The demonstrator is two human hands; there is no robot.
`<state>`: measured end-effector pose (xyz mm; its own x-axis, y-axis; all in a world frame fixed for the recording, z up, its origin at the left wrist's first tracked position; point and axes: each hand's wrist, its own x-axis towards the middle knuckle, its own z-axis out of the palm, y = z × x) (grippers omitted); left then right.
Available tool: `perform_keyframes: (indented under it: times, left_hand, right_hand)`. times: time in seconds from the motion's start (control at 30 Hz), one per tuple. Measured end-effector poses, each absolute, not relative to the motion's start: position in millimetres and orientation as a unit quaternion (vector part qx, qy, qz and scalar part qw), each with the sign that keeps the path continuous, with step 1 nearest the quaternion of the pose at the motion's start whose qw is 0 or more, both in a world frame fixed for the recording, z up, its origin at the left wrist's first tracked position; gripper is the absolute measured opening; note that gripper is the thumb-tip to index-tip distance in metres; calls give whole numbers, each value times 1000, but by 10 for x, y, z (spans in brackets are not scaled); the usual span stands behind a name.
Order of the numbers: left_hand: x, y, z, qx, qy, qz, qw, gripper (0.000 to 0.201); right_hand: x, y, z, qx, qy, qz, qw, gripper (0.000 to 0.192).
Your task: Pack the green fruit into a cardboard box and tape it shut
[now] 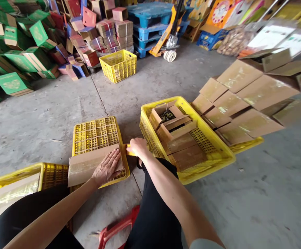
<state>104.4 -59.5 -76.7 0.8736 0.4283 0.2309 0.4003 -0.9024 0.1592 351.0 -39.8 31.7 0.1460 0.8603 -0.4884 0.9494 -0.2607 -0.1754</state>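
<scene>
My left hand (106, 167) lies flat, fingers stretched out, on top of a closed brown cardboard box (84, 166). The box rests on an upturned yellow plastic crate (96, 133). Just beyond the box's right end, my right hand (138, 147) is closed around a yellow tool (131, 150), apparently a tape dispenser; the fingers hide most of it. To the right of that hand stands a yellow crate (207, 169) holding several cardboard boxes. One open box (175, 110) in it shows dark, patterned contents.
Open-flapped cardboard boxes (249, 100) are stacked at right. Another yellow crate (54, 173) with a taped box stands at lower left, and a red stool (116, 228) is beneath me. Farther off are a yellow crate (119, 67), a pallet jack (166, 38), blue pallets (150, 20) and green boxes (12, 83).
</scene>
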Motion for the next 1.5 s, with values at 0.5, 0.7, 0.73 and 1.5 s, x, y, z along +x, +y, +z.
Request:
perform_keyframes:
  times: [0.5, 0.7, 0.73, 1.5]
  left_hand:
    - [369, -386, -246, 517, 507, 255, 641, 72]
    - [363, -231, -36, 204, 453, 330, 803, 62]
    - [393, -214, 13, 166, 439, 337, 816, 60]
    - [-177, -80, 189, 191, 411, 400, 796, 49]
  right_hand:
    - [3501, -354, 686, 561, 569, -552, -238, 75]
    - [3193, -220, 551, 460, 517, -669, -272, 75]
    - [3164, -196, 531, 456, 515, -674, -271, 73]
    - [2523, 193, 606, 492, 576, -640, -128, 70]
